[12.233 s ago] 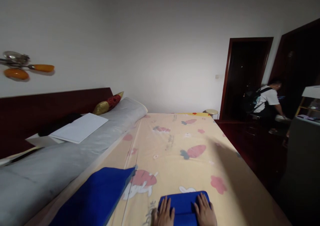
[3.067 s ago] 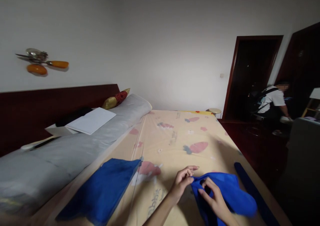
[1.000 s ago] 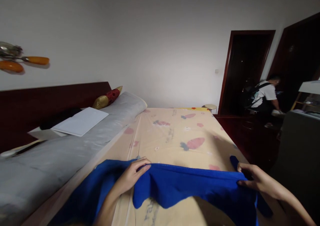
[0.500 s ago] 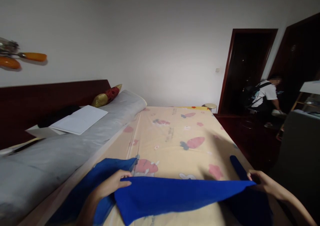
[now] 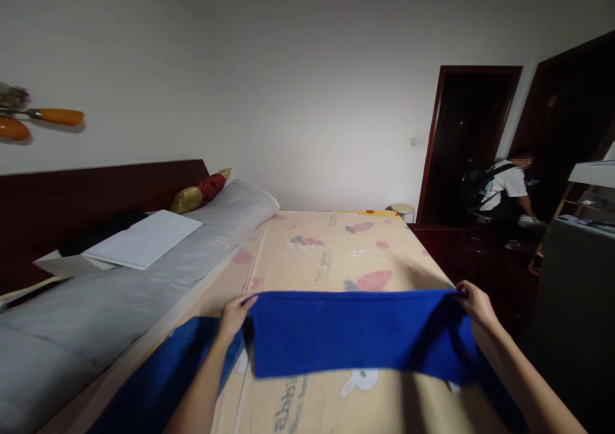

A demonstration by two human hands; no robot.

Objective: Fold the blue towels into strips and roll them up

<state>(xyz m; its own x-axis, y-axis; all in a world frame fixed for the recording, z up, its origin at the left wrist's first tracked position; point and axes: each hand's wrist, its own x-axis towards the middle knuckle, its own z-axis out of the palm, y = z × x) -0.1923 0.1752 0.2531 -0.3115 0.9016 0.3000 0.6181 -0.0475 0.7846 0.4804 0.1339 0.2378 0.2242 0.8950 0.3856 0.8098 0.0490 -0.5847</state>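
Note:
A blue towel (image 5: 355, 334) is stretched wide above the bed, hanging from its top edge. My left hand (image 5: 234, 315) pinches its upper left corner, and my right hand (image 5: 473, 302) pinches the upper right corner. Both hands are closed on the cloth. Under my left forearm a second blue cloth (image 5: 166, 379) lies flat on the bed's left side. The bed sheet (image 5: 336, 254) is cream with pink carrot and rabbit prints.
A long grey bolster (image 5: 120, 299) with a white board (image 5: 141, 248) on it runs along the dark headboard (image 5: 91, 197). A red and gold cushion (image 5: 199, 193) sits at its far end. Another person (image 5: 502, 190) with a backpack stands by the dark doorway at right.
Over the last second my hands have lifted the towel and carried it away from me, spread between them. Earlier it was a small folded bundle that I opened out.

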